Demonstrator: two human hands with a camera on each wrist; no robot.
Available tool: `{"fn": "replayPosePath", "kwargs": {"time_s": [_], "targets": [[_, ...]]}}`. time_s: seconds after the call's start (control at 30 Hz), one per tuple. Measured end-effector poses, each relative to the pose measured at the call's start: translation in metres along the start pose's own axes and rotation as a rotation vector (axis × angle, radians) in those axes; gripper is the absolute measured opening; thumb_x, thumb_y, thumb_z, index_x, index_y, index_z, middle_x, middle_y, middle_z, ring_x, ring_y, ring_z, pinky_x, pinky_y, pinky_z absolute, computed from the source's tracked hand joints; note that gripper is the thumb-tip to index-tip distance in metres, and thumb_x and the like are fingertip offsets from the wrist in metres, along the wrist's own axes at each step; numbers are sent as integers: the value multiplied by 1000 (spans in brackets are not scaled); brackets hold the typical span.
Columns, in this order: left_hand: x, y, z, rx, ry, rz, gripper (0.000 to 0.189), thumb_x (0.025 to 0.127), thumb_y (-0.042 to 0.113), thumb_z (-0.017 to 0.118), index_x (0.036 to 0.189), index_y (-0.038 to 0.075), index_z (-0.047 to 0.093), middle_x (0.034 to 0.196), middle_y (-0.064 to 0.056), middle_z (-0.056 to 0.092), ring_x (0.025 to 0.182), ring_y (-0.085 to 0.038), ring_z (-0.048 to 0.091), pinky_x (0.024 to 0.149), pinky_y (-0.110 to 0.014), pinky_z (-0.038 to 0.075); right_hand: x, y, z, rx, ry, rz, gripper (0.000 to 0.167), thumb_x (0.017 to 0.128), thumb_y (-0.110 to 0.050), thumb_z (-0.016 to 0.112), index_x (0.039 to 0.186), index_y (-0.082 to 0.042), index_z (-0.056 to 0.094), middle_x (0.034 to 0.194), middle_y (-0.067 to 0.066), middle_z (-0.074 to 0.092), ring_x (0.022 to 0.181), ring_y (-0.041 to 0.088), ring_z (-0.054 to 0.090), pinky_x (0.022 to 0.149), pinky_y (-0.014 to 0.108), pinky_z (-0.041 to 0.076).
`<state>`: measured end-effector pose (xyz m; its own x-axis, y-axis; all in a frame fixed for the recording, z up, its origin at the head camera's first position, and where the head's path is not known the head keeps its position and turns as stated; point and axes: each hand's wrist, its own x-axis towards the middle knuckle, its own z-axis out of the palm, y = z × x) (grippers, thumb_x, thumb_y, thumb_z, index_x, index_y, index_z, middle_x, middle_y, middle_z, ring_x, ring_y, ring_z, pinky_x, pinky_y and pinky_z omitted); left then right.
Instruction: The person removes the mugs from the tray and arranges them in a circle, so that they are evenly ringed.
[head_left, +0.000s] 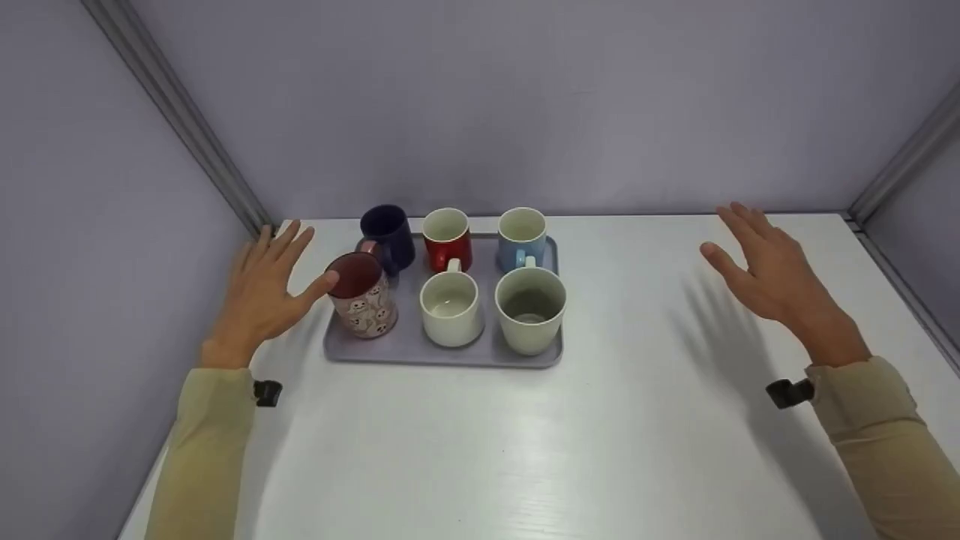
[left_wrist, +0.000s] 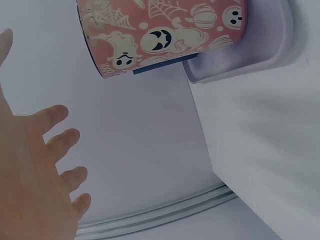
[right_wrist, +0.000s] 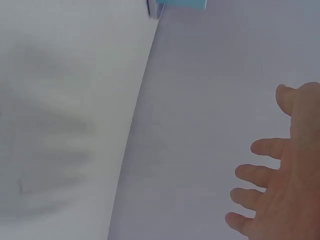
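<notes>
Six mugs would be too exact to count, so several mugs stand upright on a grey tray. At its front left is a pink mug with ghost drawings, seen close in the left wrist view. Beside it are a short white mug and a taller white mug. Behind them stand a dark blue mug, a red mug and a light blue mug. My left hand, fingers spread, hovers left of the pink mug and holds nothing. Far right of the tray, my right hand hangs above the table with fingers extended.
The white table meets a pale back wall. Metal frame posts run up the corners, and a side wall stands close to the left arm.
</notes>
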<state>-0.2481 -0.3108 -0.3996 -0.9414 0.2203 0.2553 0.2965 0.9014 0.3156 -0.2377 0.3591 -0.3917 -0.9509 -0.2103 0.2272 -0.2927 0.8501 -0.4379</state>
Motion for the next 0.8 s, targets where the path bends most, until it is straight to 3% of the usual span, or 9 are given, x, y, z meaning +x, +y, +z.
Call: {"fn": "replayPosePath", "kwargs": {"time_s": [0.17,0.43,0.53,0.8], "targets": [[-23,-11,11,-84,10,-15,83,104,59,60,170,18,31,179,-10,23,166,-45,8,130,-72,5,-2,-24,17,140,-3,-58,71,113,-40,52,170,-7,26,175,26,23,162,51,16,126,76,16],[-45,-22,42,-217,-13,-61,80,107,48,62,170,10,29,178,-13,23,165,-47,10,128,-75,9,-5,-59,46,275,-44,-86,71,111,-39,59,170,-14,28,176,11,28,164,38,24,129,68,23],[-50,-23,52,-243,-59,-96,84,106,50,62,171,10,25,179,-13,19,165,-47,7,128,-75,8,-5,-70,56,286,-56,-95,72,110,-41,60,170,-15,29,176,10,29,164,36,25,129,67,23],[-57,-20,72,-228,-257,-183,110,97,70,65,174,15,9,181,-11,7,165,-47,-2,128,-76,7,-2,-94,84,335,-102,-93,74,108,-45,63,170,-18,32,175,7,32,163,35,27,129,68,24]]}}
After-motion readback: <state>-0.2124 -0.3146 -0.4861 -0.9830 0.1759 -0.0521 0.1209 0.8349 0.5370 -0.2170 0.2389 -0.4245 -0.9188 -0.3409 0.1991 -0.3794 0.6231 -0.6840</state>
